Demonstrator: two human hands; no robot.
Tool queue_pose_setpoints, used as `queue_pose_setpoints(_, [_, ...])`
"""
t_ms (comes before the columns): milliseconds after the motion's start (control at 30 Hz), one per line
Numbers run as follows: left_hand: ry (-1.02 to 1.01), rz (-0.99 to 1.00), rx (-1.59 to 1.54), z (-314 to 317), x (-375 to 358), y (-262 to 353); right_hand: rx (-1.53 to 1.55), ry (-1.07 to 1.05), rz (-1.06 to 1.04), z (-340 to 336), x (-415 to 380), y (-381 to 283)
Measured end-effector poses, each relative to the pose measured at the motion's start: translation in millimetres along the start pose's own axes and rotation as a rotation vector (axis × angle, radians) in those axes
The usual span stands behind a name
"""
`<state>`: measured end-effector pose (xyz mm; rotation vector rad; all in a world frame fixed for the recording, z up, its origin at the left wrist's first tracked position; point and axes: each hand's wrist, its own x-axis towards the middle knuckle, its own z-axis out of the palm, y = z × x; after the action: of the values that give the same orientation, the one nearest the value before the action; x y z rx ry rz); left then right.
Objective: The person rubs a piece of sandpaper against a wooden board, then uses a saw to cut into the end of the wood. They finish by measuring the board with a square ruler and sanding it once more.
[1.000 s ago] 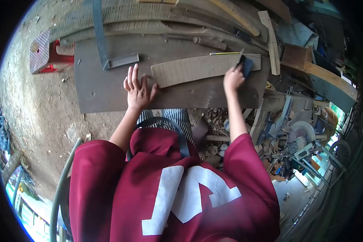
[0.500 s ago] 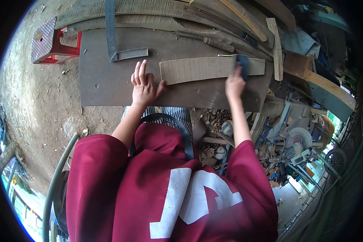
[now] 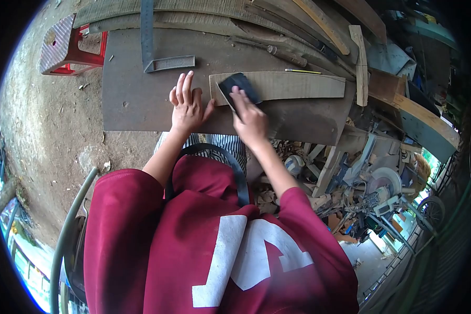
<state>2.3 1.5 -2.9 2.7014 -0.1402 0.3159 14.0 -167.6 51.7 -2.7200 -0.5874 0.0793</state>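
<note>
Fingers: left hand (image 3: 191, 111) palm down over the surface (image 3: 146, 102), left of middle, fingers spread; thumb out by the curved board's (image 3: 303, 88) near left corner, can't tell if it touches. Right hand (image 3: 252, 123) comes in over the near edge, fingers together, holding the dark pad (image 3: 242, 86); its thumb is hidden.

Rest, left to right:
- Red stool (image 3: 60, 46) with a pale patterned top, on the ground just off the surface's left edge, toward the far left corner.
- Metal square (image 3: 172, 63): stock on the surface beyond the left hand, blade running out across the far edge, over the rough planks (image 3: 193, 21) there.
- Dark pad tilted on the board's left end, overlapping its near edge.
- Curved board flat, from about mid-surface to near the right edge.
- Slim tool (image 3: 285, 54) near the far edge, beyond the board, by the planks.
- Yellow pencil (image 3: 303, 71) just beside the board's far edge, toward the surface's far right corner.
- Pale wood stick (image 3: 360, 65) just off that corner.
</note>
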Motion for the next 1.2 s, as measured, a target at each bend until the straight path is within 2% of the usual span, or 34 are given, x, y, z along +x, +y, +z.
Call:
queue_pose_setpoints(33, [-0.013,-0.006,0.000,-0.9,-0.3,0.0,-0.015,-0.023,-0.028,-15.5,-4.1,15.9])
queue_pose_setpoints(100, [-0.028,-0.013,-0.004,-1.5,-0.6,-0.8,-0.021,0.059,0.033,-27.1,-19.2,65.6])
queue_pose_setpoints(167, [-0.016,-0.011,-0.018,-1.2,-1.1,-0.5,-0.086,0.029,0.470,-47.3,-27.2,98.5])
queue_pose_setpoints(200, [-0.014,-0.016,-0.021,-1.2,-1.1,-0.2,-0.153,0.061,0.584,-49.3,-34.2,122.4])
queue_pose_setpoints(233, [-0.018,-0.009,-0.035,-1.6,-1.1,-0.4,-0.219,0.094,0.697,-50.4,-34.9,131.8])
queue_pose_setpoints(267, [-0.022,-0.002,-0.048,-2.6,-1.4,-1.2,-0.268,0.175,0.688,-44.5,-40.0,134.7])
queue_pose_setpoints(300, [-0.019,-0.005,-0.045,-3.0,-1.0,-2.9,-0.343,0.159,0.697,-32.7,-42.3,125.4])
queue_pose_setpoints(333, [-0.017,-0.003,-0.049,-3.3,-1.8,-4.0,-0.250,0.096,0.746,-25.2,-40.1,94.5])
queue_pose_setpoints(400, [-0.012,-0.001,-0.069,-1.5,-2.4,-2.4,-0.181,0.005,0.462,-16.4,-42.3,24.7])
queue_pose_setpoints(467, [0.000,-0.009,-0.091,0.2,-1.5,-1.3,-0.057,0.044,0.180,15.6,-58.5,-14.7])
queue_pose_setpoints(500, [0.008,-0.012,-0.107,0.1,-2.1,-1.6,0.034,-0.029,0.154,12.9,-54.5,-31.5])
queue_pose_setpoints(600, [-0.010,-0.015,-0.085,-3.3,-0.9,-1.0,-0.084,0.031,0.057,-1.9,-48.4,-17.0])
queue_pose_setpoints(633, [-0.010,-0.014,-0.083,-4.0,-1.1,-1.9,-0.172,0.136,0.111,5.0,-52.4,12.9])
queue_pose_setpoints(667, [-0.018,-0.014,-0.083,-4.5,-0.9,-1.9,-0.251,0.193,0.295,-5.0,-49.5,28.6])
queue_pose_setpoints(700, [-0.026,-0.013,-0.086,-4.8,-0.6,-1.0,-0.069,0.189,0.626,-8.8,-50.6,61.1])
queue_pose_setpoints(767, [-0.021,-0.005,-0.094,-5.0,-2.1,-1.0,-0.295,0.228,0.682,-23.9,-49.3,100.5])
queue_pose_setpoints(833, [-0.002,0.000,-0.104,-2.8,1.6,-2.5,-0.201,0.114,0.816,-37.8,-32.8,77.7])
queue_pose_setpoints(900, [0.000,0.004,-0.105,-2.6,-0.8,-2.0,-0.085,-0.007,0.793,-29.3,-22.1,35.7])
queue_pose_setpoints(967, [-0.012,-0.002,-0.100,-2.7,-0.4,-1.1,-0.100,0.090,0.342,-4.8,-22.8,-2.2])
queue_pose_setpoints(1033, [0.013,0.006,-0.094,-2.2,-0.1,-1.1,-0.091,0.110,0.087,10.1,-22.5,-35.4])
queue_pose_setpoints(1133, [0.009,0.005,-0.093,-3.2,0.2,-0.5,-0.105,0.119,0.082,2.4,-22.8,-33.7])
queue_pose_setpoints(1167, [0.008,0.008,-0.091,-3.6,-0.1,-1.0,-0.237,0.109,0.075,0.5,-24.4,-13.8])
queue_pose_setpoints(1200, [0.007,0.002,-0.092,-3.4,-1.0,-1.7,-0.179,0.124,0.267,-8.7,-22.4,1.0])
